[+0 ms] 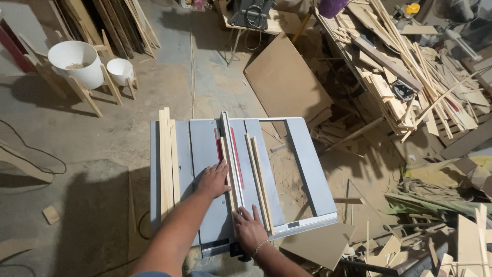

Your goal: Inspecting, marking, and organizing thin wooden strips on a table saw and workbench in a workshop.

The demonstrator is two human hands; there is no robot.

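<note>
Fingers (221,166) of the left hand (212,180) lie flat and spread beside a thin wood strip (229,174) on the saw surface (205,149), while the right hand (249,228) presses open-palmed on its near end.

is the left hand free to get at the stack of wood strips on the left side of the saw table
Probably yes. The left hand lies flat on the saw table beside the thin strip, and only bare grey tabletop lies between it and the stack of wood strips. Nothing blocks that short sideways path.
</note>
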